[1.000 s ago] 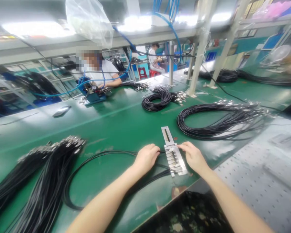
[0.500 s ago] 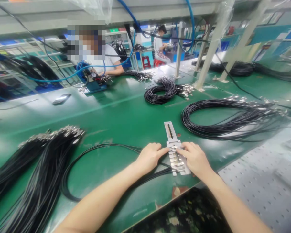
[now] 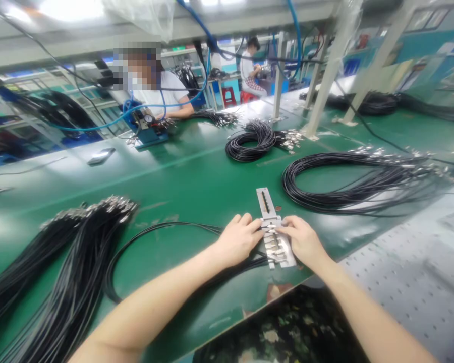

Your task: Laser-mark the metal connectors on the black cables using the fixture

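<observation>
A slotted metal fixture (image 3: 267, 202) lies on the green table (image 3: 196, 176), with several silver connectors (image 3: 274, 246) in a column on its lower part. At its left edge is my left hand (image 3: 240, 239), fingers bent and pressed together near the upper connectors. My right hand (image 3: 300, 239) touches the fixture from the right, thumb and fingertips drawn in at the same connector. Whatever lies between the fingertips is too small to make out. Black cables (image 3: 151, 229) loop leftwards from the fixture, passing partly beneath my left forearm.
Bundles of black cables lie at the left (image 3: 79, 252), the right (image 3: 306, 176) and the centre back (image 3: 245, 146). A person (image 3: 174, 91) works by a blue machine (image 3: 147, 131) across the table. A perforated metal surface (image 3: 408, 282) is at the lower right.
The fingers of my left hand have bent in and its index finger no longer stretches over the fixture. My right hand has shifted slightly at the fixture's edge.
</observation>
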Available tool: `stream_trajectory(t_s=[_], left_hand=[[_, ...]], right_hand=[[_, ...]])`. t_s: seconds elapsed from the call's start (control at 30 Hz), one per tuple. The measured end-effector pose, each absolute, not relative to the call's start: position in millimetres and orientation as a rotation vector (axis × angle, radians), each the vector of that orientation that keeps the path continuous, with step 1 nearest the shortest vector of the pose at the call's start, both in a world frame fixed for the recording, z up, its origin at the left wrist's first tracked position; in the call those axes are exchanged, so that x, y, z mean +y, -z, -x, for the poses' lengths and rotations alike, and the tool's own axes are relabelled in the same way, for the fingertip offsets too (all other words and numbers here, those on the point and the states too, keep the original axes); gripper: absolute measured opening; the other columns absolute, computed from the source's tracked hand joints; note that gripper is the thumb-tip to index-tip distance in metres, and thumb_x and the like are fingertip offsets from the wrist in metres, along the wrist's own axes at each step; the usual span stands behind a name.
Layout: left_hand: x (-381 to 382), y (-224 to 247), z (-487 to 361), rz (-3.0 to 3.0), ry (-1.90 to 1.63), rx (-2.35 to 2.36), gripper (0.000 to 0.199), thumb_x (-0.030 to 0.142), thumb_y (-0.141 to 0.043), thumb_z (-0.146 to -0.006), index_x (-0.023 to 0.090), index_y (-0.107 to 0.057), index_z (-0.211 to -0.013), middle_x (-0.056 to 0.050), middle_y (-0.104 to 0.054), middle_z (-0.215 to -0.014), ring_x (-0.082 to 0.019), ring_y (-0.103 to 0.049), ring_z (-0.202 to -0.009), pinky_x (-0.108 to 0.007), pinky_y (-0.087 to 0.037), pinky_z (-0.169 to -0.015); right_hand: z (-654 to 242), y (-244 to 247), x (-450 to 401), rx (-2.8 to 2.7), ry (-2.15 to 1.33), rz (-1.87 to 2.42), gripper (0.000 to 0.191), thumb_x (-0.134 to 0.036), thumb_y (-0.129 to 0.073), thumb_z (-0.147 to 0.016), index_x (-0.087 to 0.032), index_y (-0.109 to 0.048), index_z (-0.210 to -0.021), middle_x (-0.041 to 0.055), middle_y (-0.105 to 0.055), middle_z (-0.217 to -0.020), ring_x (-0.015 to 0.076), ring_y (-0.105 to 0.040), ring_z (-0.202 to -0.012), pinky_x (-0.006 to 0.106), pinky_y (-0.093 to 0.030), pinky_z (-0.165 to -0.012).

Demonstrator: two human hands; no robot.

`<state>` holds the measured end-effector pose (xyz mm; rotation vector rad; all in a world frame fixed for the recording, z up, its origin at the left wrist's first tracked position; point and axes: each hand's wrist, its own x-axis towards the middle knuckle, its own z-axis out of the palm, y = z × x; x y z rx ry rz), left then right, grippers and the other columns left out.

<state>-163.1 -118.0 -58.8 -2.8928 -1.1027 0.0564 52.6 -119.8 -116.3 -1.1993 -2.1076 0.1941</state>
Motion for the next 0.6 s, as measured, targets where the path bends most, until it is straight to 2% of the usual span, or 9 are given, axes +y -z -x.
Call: stream_trajectory(t_s=[0.13, 0.23, 0.4, 0.6], left_hand=[[-127.0, 59.1, 179.1, 2.979, -0.006, -1.036, 0.018, 0.022, -0.040, -0.090, 0.018, -0.054, -0.100, -0.007, -0.054, -0.103, -0.020, -0.044, -0.090, -0.033, -0.035, -0.073], [-132.4, 70.2, 187.5, 3.023, 0.068, -1.108, 0.022, 0.025, -0.035, -0.093, 0.017, -0.055, -0.089, -0.005, -0.056, -0.092, -0.018, -0.047, -0.086, -0.031, -0.036, -0.073], [-129.9, 78.1, 180.2, 2.899, 0.296, -1.429, 0.022, 0.020, -0.032, -0.093, 0.015, -0.053, -0.090, -0.005, -0.054, -0.089, -0.015, -0.049, -0.080, -0.027, -0.041, -0.074], [-127.6, 84.1, 170.0, 2.799, 0.174, -1.470, 0.021, 0.019, -0.033, -0.092, 0.016, -0.053, -0.086, -0.005, -0.053, -0.087, -0.017, -0.050, -0.082, -0.027, -0.044, -0.072]], right_hand=[[-64.9, 113.8, -126.1, -1.927, -0.426, 1.186, 0.043, -0.002, -0.031, -0.077, -0.020, -0.064, -0.098, 0.0047, -0.055, -0.091, 0.0142, -0.056, -0.082, 0.028, -0.048, -0.073], [-68.9, 112.4, -133.5, -1.882, -0.461, 1.204, 0.040, -0.005, -0.032, -0.079, -0.020, -0.064, -0.096, 0.0043, -0.055, -0.089, 0.0135, -0.056, -0.077, 0.028, -0.048, -0.070], [-66.4, 113.2, -137.6, -1.906, -0.449, 1.216, 0.039, -0.005, -0.033, -0.079, -0.021, -0.065, -0.094, 0.0044, -0.056, -0.089, 0.0147, -0.057, -0.082, 0.029, -0.048, -0.072], [-65.0, 116.4, -138.0, -2.024, -0.344, 1.192, 0.043, -0.002, -0.033, -0.077, -0.021, -0.064, -0.099, 0.0050, -0.056, -0.092, 0.0164, -0.054, -0.087, 0.031, -0.047, -0.076]])
